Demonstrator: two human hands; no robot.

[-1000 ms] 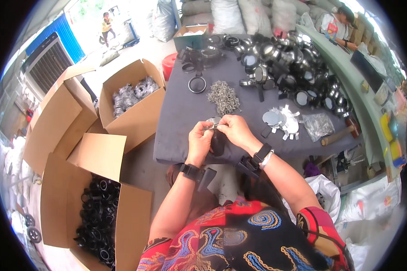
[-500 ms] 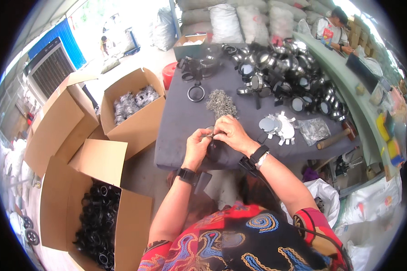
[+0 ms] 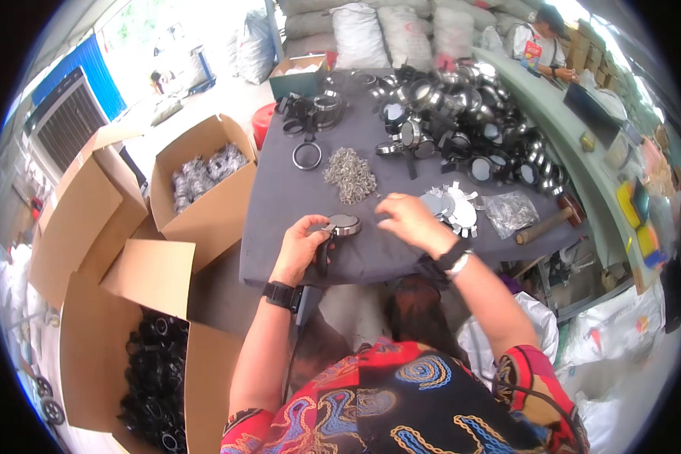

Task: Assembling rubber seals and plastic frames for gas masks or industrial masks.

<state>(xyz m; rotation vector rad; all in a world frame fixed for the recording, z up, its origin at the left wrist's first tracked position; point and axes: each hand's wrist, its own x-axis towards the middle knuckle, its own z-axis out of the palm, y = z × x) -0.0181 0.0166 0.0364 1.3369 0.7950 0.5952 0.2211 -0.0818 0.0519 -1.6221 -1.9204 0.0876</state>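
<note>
We had the left hand (image 3: pixel 301 248) closed around a round metal piece with a black handle (image 3: pixel 339 227), holding it just above the near edge of the grey desk (image 3: pixel 280 204). The right hand (image 3: pixel 405 221) hovered beside it, fingers curled loosely, gripping nothing we could make out. Just beyond lay a heap of small metal clips (image 3: pixel 349 174), and a black ring (image 3: pixel 307 156) sat farther back. To the right we saw flat silver discs (image 3: pixel 450 208) and a clear bag (image 3: pixel 509 212). Left of the desk stood an open carton of silvery parts (image 3: pixel 200 174), and nearer us a carton of black parts (image 3: pixel 155 378).
</note>
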